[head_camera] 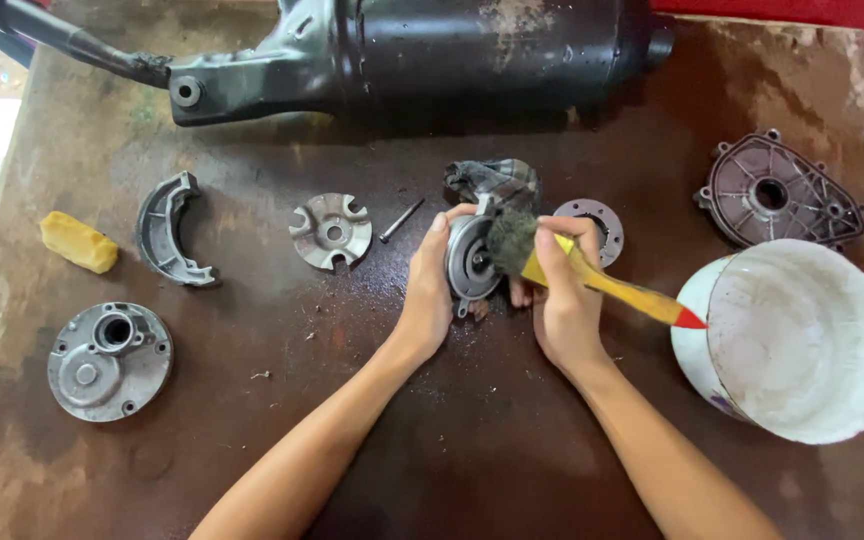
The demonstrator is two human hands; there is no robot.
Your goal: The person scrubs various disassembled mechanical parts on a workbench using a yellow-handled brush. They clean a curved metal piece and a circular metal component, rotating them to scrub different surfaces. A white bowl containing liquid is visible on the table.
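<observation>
At table centre, the left hand point(430, 290) is gripping a round metal housing point(470, 262) while the right hand point(562, 300), fingers closed around a yellow-handled brush point(552, 262), is scrubbing it; white bucket point(802, 340) at three o'clock. Likely next: turning the housing, steady grip.

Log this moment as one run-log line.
left hand: holds round grey metal part | right hand: holds yellow-handled brush, bristles on part | white bucket: right

Evenly lit by soft daylight, sharp throughout, with faint shadows under the parts, mild glare inside the white bucket point(802, 340).
</observation>
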